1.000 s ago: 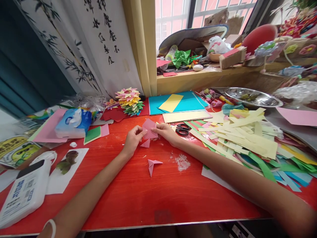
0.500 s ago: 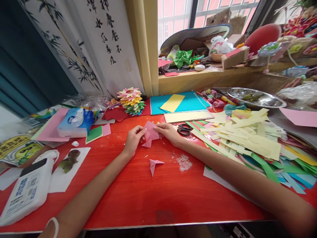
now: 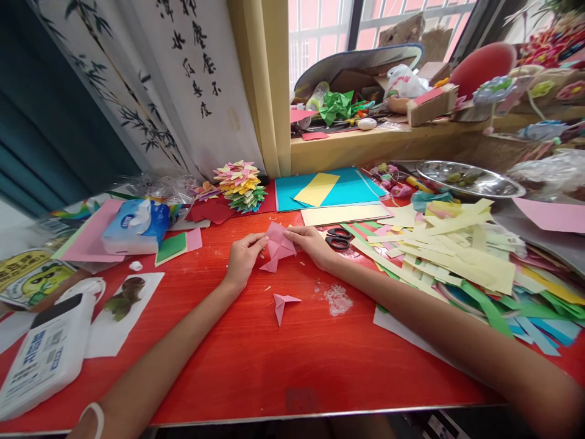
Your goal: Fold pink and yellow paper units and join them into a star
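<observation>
Between my two hands, a folded pink paper piece is held just above the red table, with pointed flaps hanging at its lower edge. My left hand pinches its left side between thumb and fingers. On the opposite side, my right hand grips the upper right edge. Closer to me lies a second folded pink paper piece, touched by neither hand. Black-handled scissors rest just right of my right hand, their blades hidden.
Clear plastic bits lie right of centre. A heap of paper strips covers the right side beside a metal dish. At the back stand a layered paper model and blue sheets; a tissue pack is left.
The lower flaps of the held pink paper have shifted and spread slightly. Both hands keep their grip in nearly the same place; the view has moved a little.
</observation>
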`<action>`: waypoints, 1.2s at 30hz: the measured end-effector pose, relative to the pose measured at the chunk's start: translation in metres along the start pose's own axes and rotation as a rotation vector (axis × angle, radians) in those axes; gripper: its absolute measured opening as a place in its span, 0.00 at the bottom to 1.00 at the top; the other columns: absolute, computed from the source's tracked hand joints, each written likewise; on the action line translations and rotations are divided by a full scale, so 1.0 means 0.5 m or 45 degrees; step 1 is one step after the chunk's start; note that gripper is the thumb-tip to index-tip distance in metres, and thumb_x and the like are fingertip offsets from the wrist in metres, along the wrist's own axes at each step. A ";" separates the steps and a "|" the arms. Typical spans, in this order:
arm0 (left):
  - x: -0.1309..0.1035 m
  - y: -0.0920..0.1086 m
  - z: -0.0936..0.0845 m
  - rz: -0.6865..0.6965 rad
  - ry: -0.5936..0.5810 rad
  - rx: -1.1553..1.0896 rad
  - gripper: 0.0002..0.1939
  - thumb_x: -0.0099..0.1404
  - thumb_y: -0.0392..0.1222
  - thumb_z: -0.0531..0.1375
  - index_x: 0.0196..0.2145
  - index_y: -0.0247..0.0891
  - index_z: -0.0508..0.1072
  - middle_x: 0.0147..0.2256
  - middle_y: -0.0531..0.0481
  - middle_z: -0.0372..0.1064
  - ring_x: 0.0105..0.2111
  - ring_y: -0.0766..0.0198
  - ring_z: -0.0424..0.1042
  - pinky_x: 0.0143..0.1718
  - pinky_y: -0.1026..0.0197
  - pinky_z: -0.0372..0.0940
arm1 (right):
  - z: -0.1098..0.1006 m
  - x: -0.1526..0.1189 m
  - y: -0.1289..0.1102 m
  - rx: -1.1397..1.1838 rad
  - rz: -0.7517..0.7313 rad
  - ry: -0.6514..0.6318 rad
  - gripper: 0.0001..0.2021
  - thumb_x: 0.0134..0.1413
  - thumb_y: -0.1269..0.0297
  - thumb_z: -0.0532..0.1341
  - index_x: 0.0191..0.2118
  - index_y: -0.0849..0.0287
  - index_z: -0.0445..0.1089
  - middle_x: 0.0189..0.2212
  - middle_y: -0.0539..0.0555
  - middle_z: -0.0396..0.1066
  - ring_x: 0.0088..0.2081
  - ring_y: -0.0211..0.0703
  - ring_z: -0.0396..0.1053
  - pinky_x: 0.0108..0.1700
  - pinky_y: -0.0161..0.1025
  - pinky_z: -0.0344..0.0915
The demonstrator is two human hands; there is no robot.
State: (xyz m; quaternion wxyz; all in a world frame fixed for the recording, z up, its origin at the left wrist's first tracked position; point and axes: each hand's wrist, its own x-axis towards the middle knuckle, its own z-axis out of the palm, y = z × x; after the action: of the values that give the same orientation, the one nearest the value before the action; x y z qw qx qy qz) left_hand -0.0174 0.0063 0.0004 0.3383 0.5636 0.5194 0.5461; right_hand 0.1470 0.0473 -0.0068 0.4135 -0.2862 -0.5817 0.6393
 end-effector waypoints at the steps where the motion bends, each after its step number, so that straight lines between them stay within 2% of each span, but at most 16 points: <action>1: 0.001 -0.001 0.000 -0.011 0.004 -0.017 0.12 0.52 0.45 0.59 0.32 0.35 0.74 0.23 0.53 0.65 0.21 0.71 0.60 0.26 0.66 0.58 | 0.000 0.000 0.000 -0.013 0.000 0.000 0.16 0.45 0.55 0.60 0.35 0.63 0.71 0.27 0.52 0.70 0.29 0.38 0.67 0.32 0.34 0.62; 7: 0.003 -0.004 0.002 -0.051 -0.006 -0.104 0.16 0.50 0.44 0.61 0.37 0.34 0.74 0.26 0.51 0.68 0.22 0.71 0.63 0.27 0.65 0.61 | 0.006 -0.003 -0.010 0.058 -0.013 0.055 0.16 0.46 0.62 0.60 0.42 0.60 0.69 0.35 0.53 0.71 0.31 0.36 0.67 0.34 0.34 0.64; 13: 0.002 0.001 0.003 -0.106 -0.016 -0.175 0.18 0.50 0.42 0.61 0.40 0.35 0.74 0.28 0.51 0.69 0.23 0.71 0.63 0.28 0.65 0.62 | 0.007 -0.001 -0.009 0.080 -0.024 0.072 0.14 0.46 0.66 0.59 0.41 0.61 0.69 0.33 0.53 0.71 0.29 0.34 0.66 0.32 0.33 0.63; 18: 0.001 0.004 0.001 -0.103 -0.067 -0.229 0.21 0.51 0.41 0.61 0.44 0.36 0.71 0.24 0.54 0.66 0.22 0.73 0.62 0.27 0.67 0.63 | 0.003 0.001 -0.005 0.080 -0.085 0.019 0.15 0.47 0.66 0.58 0.43 0.59 0.69 0.31 0.51 0.71 0.28 0.34 0.65 0.31 0.33 0.61; 21: 0.000 0.004 0.001 -0.109 -0.059 -0.234 0.20 0.51 0.41 0.61 0.43 0.35 0.72 0.24 0.53 0.67 0.22 0.73 0.62 0.27 0.67 0.63 | 0.004 0.001 -0.008 0.085 -0.073 0.057 0.14 0.45 0.66 0.59 0.41 0.60 0.70 0.30 0.51 0.71 0.28 0.34 0.64 0.31 0.32 0.61; 26: 0.001 0.001 0.001 -0.097 -0.071 -0.205 0.13 0.52 0.41 0.60 0.36 0.36 0.75 0.34 0.48 0.72 0.25 0.71 0.65 0.29 0.66 0.64 | 0.005 -0.001 -0.011 0.097 -0.103 0.075 0.09 0.44 0.67 0.58 0.34 0.60 0.72 0.31 0.51 0.71 0.30 0.34 0.64 0.33 0.32 0.60; 31: -0.001 0.003 0.002 -0.057 -0.118 -0.178 0.13 0.52 0.42 0.59 0.36 0.35 0.75 0.33 0.48 0.72 0.27 0.68 0.66 0.31 0.64 0.64 | 0.000 0.002 -0.006 0.145 -0.101 0.097 0.07 0.43 0.67 0.58 0.31 0.61 0.72 0.30 0.50 0.71 0.30 0.35 0.64 0.32 0.32 0.59; 36: -0.003 0.008 0.002 -0.024 -0.155 -0.098 0.12 0.54 0.41 0.58 0.35 0.35 0.75 0.35 0.48 0.71 0.30 0.67 0.67 0.35 0.63 0.63 | -0.003 0.004 -0.001 0.220 -0.115 0.060 0.08 0.43 0.68 0.58 0.31 0.60 0.72 0.33 0.52 0.71 0.32 0.36 0.65 0.36 0.33 0.60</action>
State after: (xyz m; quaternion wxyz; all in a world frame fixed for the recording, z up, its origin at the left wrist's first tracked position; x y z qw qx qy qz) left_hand -0.0153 0.0041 0.0037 0.3959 0.5772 0.4817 0.5273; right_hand 0.1471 0.0499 -0.0064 0.4785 -0.2379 -0.5268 0.6610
